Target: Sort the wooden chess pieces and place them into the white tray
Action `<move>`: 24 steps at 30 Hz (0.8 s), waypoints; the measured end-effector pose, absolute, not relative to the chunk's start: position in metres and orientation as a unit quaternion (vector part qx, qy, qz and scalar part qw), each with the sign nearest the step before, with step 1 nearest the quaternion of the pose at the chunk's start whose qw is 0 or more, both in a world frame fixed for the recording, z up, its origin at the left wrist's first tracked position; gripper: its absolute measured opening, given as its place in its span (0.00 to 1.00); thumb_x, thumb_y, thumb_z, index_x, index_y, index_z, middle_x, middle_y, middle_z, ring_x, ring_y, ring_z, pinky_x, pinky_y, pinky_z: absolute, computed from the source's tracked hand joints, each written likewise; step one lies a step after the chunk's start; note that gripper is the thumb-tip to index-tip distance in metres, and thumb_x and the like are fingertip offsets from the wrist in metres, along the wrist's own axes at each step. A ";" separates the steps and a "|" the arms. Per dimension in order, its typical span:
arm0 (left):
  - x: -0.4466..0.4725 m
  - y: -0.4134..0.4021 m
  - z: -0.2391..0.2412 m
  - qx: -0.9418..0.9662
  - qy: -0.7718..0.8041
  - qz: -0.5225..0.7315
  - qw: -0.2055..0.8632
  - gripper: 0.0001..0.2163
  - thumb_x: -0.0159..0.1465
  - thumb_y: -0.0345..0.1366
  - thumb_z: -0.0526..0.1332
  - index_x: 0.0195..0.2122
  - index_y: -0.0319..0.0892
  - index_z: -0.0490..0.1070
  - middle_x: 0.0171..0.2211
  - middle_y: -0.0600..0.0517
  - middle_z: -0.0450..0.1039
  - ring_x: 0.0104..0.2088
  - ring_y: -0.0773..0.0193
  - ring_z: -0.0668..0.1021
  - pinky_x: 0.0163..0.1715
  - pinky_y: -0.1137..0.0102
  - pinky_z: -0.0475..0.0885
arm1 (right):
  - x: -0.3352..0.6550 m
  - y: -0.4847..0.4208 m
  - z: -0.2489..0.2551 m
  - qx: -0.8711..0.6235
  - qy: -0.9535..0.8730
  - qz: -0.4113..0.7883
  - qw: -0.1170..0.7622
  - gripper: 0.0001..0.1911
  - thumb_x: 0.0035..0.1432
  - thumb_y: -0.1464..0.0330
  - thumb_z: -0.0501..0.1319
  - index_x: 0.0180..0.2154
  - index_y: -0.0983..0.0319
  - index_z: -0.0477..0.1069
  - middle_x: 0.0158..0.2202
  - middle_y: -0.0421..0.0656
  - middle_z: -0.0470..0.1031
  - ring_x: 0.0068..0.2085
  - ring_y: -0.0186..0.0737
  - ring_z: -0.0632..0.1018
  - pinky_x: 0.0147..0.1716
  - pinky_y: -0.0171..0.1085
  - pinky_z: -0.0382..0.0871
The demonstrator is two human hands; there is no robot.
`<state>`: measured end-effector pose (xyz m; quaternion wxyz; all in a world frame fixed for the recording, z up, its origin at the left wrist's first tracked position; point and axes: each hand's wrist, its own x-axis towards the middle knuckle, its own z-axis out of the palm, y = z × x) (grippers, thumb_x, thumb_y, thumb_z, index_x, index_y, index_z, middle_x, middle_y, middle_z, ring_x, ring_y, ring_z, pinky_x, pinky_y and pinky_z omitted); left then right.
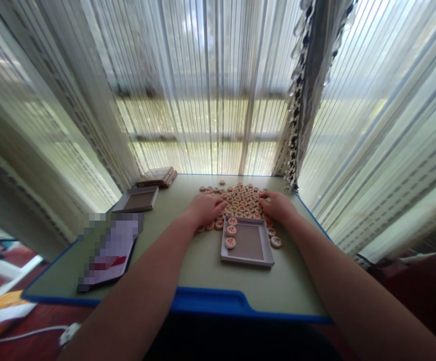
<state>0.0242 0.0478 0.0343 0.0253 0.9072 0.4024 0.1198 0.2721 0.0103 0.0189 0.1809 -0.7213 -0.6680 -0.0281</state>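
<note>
Three round pieces (230,242) sit in the box (248,259); a big bunch (243,203) lies outside, on the worktop (285,286); left hand (204,206) and right hand (278,205) are at the bunch's sides; I can't tell if either grip is open or closed.

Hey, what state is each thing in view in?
Round pieces: mostly face up, bunched
Near tray: open, three pieces inside
Far tray: open, lying flat
Brown stack: lying flat
Dark-edged device: lying flat, pixelated
Curtains: drawn, light coming through
Left hand: open, at pieces
Right hand: open, at pieces
</note>
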 end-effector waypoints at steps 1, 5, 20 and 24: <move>0.024 0.047 0.035 0.906 0.404 0.124 0.021 0.20 0.63 0.47 0.45 0.39 0.46 0.74 0.44 0.51 0.74 0.53 0.59 0.67 0.54 0.67 0.59 | 0.272 0.010 0.019 -0.716 -0.674 -0.029 0.178 0.14 0.55 0.63 0.53 0.38 0.60 0.74 0.41 0.45 0.75 0.43 0.40 0.73 0.43 0.34 0.62; 0.025 0.047 0.033 0.895 0.420 0.152 0.015 0.17 0.63 0.41 0.46 0.38 0.41 0.73 0.41 0.47 0.74 0.46 0.59 0.72 0.49 0.66 0.65 | 0.269 0.008 0.017 -0.695 -0.694 -0.040 0.184 0.15 0.56 0.64 0.52 0.39 0.60 0.74 0.42 0.46 0.74 0.42 0.40 0.73 0.42 0.34 0.62; 0.022 0.056 0.028 0.887 0.428 0.174 0.004 0.18 0.62 0.34 0.46 0.48 0.41 0.70 0.51 0.49 0.69 0.54 0.59 0.66 0.58 0.64 0.54 | 0.253 -0.011 0.033 -0.668 -0.710 -0.149 0.165 0.15 0.56 0.65 0.53 0.43 0.59 0.73 0.48 0.45 0.70 0.50 0.48 0.63 0.49 0.44 0.55; 0.024 0.056 0.024 0.848 0.480 0.221 0.023 0.25 0.60 0.30 0.48 0.60 0.37 0.53 0.52 0.45 0.67 0.53 0.59 0.66 0.54 0.65 0.60 | 0.240 -0.021 0.044 -0.629 -0.750 -0.157 0.134 0.15 0.57 0.65 0.52 0.42 0.59 0.72 0.46 0.46 0.71 0.49 0.47 0.63 0.48 0.43 0.55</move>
